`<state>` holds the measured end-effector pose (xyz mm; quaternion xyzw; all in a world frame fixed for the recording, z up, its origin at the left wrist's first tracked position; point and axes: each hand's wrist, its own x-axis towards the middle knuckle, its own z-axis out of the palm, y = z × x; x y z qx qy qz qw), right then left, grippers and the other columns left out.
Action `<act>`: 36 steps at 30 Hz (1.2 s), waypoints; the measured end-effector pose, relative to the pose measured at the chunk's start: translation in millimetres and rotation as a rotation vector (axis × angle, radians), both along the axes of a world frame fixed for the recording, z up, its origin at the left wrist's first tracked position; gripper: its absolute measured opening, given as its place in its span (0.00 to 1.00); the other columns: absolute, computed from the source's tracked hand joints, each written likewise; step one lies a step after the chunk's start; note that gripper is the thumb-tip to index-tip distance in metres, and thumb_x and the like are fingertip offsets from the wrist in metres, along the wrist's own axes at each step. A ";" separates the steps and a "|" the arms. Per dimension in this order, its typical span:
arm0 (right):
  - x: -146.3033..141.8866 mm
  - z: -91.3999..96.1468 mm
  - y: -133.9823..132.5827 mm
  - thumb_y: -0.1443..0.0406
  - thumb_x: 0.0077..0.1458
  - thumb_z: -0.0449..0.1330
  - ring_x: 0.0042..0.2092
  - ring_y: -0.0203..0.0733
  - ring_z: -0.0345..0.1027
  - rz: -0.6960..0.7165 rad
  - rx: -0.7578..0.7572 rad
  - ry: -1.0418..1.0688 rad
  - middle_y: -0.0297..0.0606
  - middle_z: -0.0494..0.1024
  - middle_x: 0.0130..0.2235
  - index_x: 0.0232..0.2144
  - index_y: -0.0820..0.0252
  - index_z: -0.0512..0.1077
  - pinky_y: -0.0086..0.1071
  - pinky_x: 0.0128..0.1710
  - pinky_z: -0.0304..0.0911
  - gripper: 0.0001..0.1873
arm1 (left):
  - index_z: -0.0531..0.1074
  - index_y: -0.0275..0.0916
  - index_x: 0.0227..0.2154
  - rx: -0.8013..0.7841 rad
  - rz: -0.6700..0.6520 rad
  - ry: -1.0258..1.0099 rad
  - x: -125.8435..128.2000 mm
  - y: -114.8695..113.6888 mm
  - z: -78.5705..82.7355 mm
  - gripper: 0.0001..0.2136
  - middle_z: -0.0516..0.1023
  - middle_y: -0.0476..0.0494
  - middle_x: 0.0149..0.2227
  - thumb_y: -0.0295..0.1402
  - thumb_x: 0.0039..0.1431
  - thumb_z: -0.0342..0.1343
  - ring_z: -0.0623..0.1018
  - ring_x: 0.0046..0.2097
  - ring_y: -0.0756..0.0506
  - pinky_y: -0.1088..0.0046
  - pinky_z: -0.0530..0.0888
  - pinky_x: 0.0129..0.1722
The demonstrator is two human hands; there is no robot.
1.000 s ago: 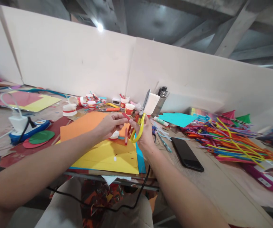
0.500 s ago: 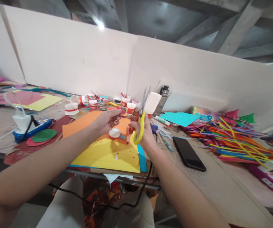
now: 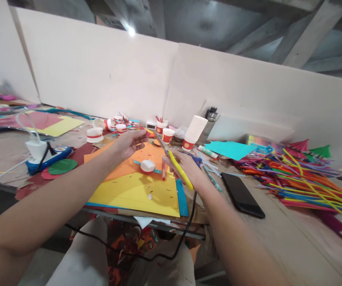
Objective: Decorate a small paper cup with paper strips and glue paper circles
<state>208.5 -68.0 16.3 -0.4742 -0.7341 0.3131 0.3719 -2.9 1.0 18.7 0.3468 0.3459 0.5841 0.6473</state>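
White panels (image 3: 108, 71) stand behind a cluttered table (image 3: 296, 238). Over its orange sheet (image 3: 126, 169), the left hand (image 3: 130, 143) pinches a small red paper piece (image 3: 146, 132) at its fingertips, fingers loosely curled. The right hand (image 3: 185, 163) is wrapped around yellow-handled scissors (image 3: 180, 170), blades slanting up toward the left hand. Between and below the hands lies a shallow cup piece (image 3: 147, 167).

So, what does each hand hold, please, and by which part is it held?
The right hand holds scissors by the yellow handle; the left hand pinches a small red paper piece, seemingly by its edge.
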 end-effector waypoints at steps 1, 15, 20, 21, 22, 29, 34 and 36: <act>-0.4 0.5 -0.7 0.51 0.53 0.62 0.18 0.32 0.60 0.003 -0.024 -0.049 0.30 0.69 0.19 0.29 0.58 0.71 0.24 0.14 0.51 0.17 | 0.76 0.33 0.28 0.001 0.013 0.009 -1.4 1.5 -0.3 0.02 0.80 0.46 0.28 0.24 0.55 0.60 0.79 0.30 0.52 0.78 0.72 0.28; -8.8 17.8 -15.5 0.51 0.56 0.60 0.13 0.28 0.57 -0.013 -0.237 -0.147 0.25 0.65 0.16 0.31 0.59 0.68 0.20 0.11 0.53 0.17 | 0.75 0.30 0.26 -0.003 -0.006 -0.016 -6.7 11.7 -2.1 0.03 0.81 0.39 0.27 0.21 0.54 0.58 0.81 0.29 0.47 0.74 0.78 0.33; -10.1 17.3 -15.0 0.52 0.57 0.60 0.13 0.27 0.56 -0.025 -0.241 -0.157 0.25 0.65 0.16 0.30 0.59 0.68 0.19 0.10 0.54 0.16 | 0.76 0.31 0.27 0.005 -0.030 -0.027 -10.0 16.7 -4.4 0.03 0.81 0.39 0.28 0.21 0.54 0.58 0.82 0.29 0.48 0.75 0.79 0.33; -10.3 16.9 -14.8 0.52 0.57 0.60 0.13 0.27 0.56 -0.027 -0.241 -0.159 0.25 0.65 0.16 0.30 0.59 0.68 0.19 0.10 0.53 0.16 | 0.76 0.31 0.28 0.011 -0.038 -0.028 -10.8 17.8 -5.1 0.03 0.81 0.39 0.28 0.21 0.55 0.58 0.82 0.30 0.47 0.75 0.79 0.32; -10.6 16.6 -14.7 0.53 0.58 0.60 0.13 0.27 0.56 -0.029 -0.240 -0.161 0.25 0.64 0.16 0.30 0.59 0.68 0.19 0.10 0.53 0.16 | 0.76 0.30 0.28 0.016 -0.045 -0.028 -11.4 18.7 -5.7 0.03 0.81 0.39 0.28 0.21 0.55 0.58 0.82 0.30 0.47 0.75 0.79 0.32; -12.5 17.3 -15.9 0.55 0.58 0.60 0.12 0.27 0.55 -0.047 -0.223 -0.179 0.24 0.64 0.15 0.29 0.59 0.68 0.19 0.09 0.52 0.14 | 0.76 0.30 0.28 0.010 -0.043 -0.024 -13.4 19.6 -6.4 0.03 0.82 0.39 0.28 0.21 0.54 0.58 0.82 0.30 0.47 0.75 0.79 0.32; -13.3 17.5 -16.5 0.55 0.58 0.60 0.12 0.27 0.54 -0.046 -0.223 -0.179 0.24 0.63 0.15 0.29 0.59 0.67 0.19 0.10 0.53 0.14 | 0.76 0.30 0.29 0.018 -0.040 -0.028 -13.7 19.4 -6.2 0.03 0.82 0.39 0.29 0.20 0.54 0.58 0.82 0.30 0.47 0.75 0.79 0.33; -13.7 17.7 -16.5 0.55 0.58 0.60 0.12 0.27 0.54 -0.045 -0.228 -0.182 0.24 0.63 0.15 0.28 0.59 0.67 0.19 0.10 0.52 0.15 | 0.76 0.30 0.29 0.019 -0.041 -0.029 -13.8 19.5 -6.2 0.03 0.82 0.39 0.29 0.20 0.53 0.59 0.82 0.30 0.47 0.75 0.79 0.32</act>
